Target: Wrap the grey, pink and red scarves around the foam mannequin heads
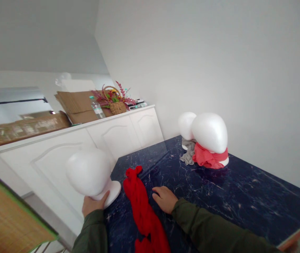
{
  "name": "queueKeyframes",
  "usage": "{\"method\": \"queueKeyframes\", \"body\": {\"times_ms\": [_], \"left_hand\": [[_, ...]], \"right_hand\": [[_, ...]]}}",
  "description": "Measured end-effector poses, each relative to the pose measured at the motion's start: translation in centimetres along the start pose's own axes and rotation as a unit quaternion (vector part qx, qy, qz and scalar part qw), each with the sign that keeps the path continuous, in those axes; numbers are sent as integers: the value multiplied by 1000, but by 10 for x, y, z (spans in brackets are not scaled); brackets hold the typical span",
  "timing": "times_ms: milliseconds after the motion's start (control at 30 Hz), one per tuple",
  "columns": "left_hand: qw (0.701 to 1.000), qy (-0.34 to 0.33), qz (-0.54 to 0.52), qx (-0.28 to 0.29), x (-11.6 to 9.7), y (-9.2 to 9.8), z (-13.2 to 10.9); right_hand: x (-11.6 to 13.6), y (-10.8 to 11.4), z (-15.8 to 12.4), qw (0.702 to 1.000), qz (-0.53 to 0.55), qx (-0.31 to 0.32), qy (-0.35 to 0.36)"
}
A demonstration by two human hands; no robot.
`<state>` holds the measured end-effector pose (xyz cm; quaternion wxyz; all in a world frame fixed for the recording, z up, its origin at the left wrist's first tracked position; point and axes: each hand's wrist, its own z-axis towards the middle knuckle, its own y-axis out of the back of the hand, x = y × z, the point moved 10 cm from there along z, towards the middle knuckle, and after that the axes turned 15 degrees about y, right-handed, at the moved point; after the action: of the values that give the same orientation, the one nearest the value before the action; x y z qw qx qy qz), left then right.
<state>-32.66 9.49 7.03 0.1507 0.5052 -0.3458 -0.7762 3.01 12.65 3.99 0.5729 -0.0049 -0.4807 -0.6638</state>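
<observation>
My left hand is closed round the neck of a white foam mannequin head that stands at the near left edge of the dark blue marble table. A red scarf lies stretched along the table between my hands. To its right, my right hand rests palm down on the tabletop, fingers curled loosely, holding nothing and just beside the scarf's edge.
Two more white foam heads stand at the table's far side: one wears a coral scarf, the other a grey scarf. A white cabinet behind carries cardboard boxes, a water bottle and a flower basket.
</observation>
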Motion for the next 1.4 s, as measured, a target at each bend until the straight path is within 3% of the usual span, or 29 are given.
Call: {"method": "queueKeyframes", "body": {"times_ms": [200, 400, 633, 700, 833, 900, 967, 1033, 1067, 1167, 1233, 1300, 1400], "left_hand": [[1000, 7, -13, 19, 3, -6, -2], [997, -49, -27, 48, -10, -22, -2], [997, -63, -17, 48, -17, -18, -15], [999, -42, -6, 26, -18, -12, -26], [994, 2, -35, -102, -18, 22, -71], [987, -44, -75, -138, -31, 38, -107], [973, -146, -112, -135, -56, 49, -151], [944, -285, -141, -89, -88, 52, -204], [922, -355, -148, -36, -104, 48, -232], [829, -519, -94, 186, -139, 14, -316], [767, -572, -36, 288, -144, -7, -356], [748, -578, -4, 327, -141, -22, -370], [767, -536, 23, 353, -126, -47, -358]], "right_hand": [[1, 1, 0, 1000, -6, 1, 3], [4, 2, 0, 1000, -16, 12, 6], [6, 4, -1, 1000, -18, 11, 6], [5, 4, -1, 1000, -17, 13, 2], [7, 5, 1, 1000, -3, 10, 4], [8, 7, 1, 1000, 7, 1, 9], [12, 8, 1, 1000, 19, -8, 19], [19, 6, -1, 998, 42, -15, 39], [23, 4, -3, 996, 63, -15, 54], [29, 2, -12, 988, 132, -16, 84], [23, 18, -19, 989, 118, -45, 81], [8, 51, -26, 992, 64, -84, 69], [-24, 128, -43, 985, -10, -159, 59]]}}
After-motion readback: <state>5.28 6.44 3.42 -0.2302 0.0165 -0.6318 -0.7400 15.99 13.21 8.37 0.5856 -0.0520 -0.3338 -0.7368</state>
